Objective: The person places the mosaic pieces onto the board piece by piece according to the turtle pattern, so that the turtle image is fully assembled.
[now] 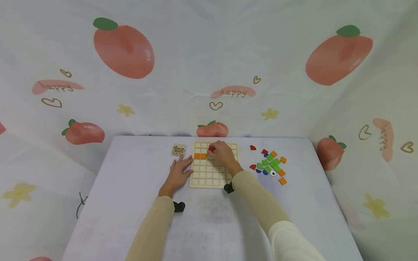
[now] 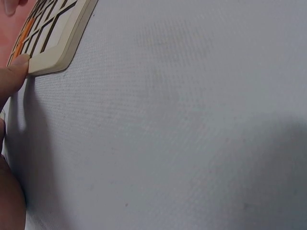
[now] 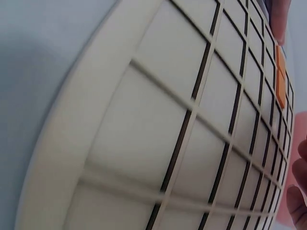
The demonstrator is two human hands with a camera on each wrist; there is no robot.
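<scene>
A square wooden grid board (image 1: 202, 183) lies on the table, with two orange square tiles (image 1: 200, 156) side by side in its second row. My right hand (image 1: 223, 154) is over the upper middle of the board and pinches a red quarter-circle tile (image 1: 211, 149). My left hand (image 1: 177, 173) lies with spread fingers at the board's left side, its thumb (image 2: 18, 72) touching the board's edge in the left wrist view. Just above the left fingertips sits a small picture card (image 1: 179, 149) with a grid and a brown figure.
Right of the board lie loose tiles: several green squares (image 1: 275, 162), several orange squares (image 1: 282, 181), red quarter circles (image 1: 253, 148), blue pieces (image 1: 258, 171) and a white-and-black round eye piece (image 1: 273, 173). A printed cloth (image 1: 183, 79) hangs behind the table (image 1: 137, 174).
</scene>
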